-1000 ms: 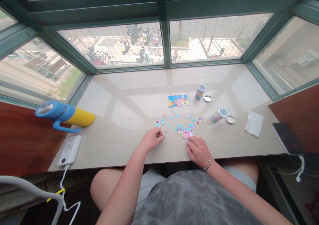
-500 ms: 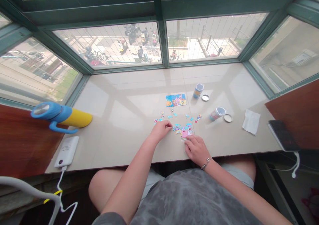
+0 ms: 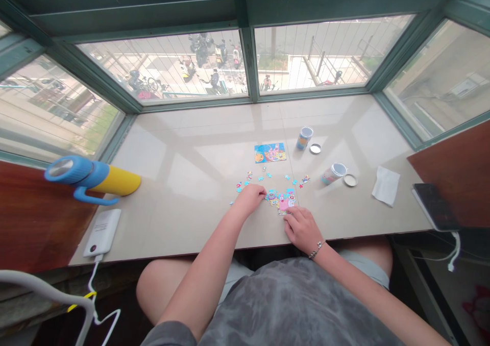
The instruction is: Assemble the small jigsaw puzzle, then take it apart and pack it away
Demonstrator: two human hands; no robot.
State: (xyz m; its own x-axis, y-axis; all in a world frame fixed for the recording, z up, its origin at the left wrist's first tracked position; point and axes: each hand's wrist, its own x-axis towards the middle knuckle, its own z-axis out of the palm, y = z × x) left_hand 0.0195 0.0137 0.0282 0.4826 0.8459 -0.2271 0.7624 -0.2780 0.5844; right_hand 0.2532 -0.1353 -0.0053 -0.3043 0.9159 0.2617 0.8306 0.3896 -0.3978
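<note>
A partly joined jigsaw cluster (image 3: 282,200) in pink and blue lies near the front of the beige sill (image 3: 199,147). My left hand (image 3: 250,198) rests at its left edge with fingers curled in a pinch; what it holds is too small to see. My right hand (image 3: 302,226), a bracelet on the wrist, has its fingertips pressed on the cluster's lower right corner. Several loose puzzle pieces (image 3: 268,176) are scattered just beyond. A finished small puzzle (image 3: 270,152) lies farther back.
Two small open tins (image 3: 304,138) (image 3: 334,173) stand right of the puzzle, each with its lid (image 3: 315,149) (image 3: 349,180) beside it. A white tissue (image 3: 386,185) and a dark phone (image 3: 434,206) lie far right. A blue-and-yellow flashlight (image 3: 94,178) and white power bank (image 3: 103,231) sit left.
My left hand has moved right from the loose pieces to the left edge of the joined cluster. My right hand has stayed on the cluster's lower right corner.
</note>
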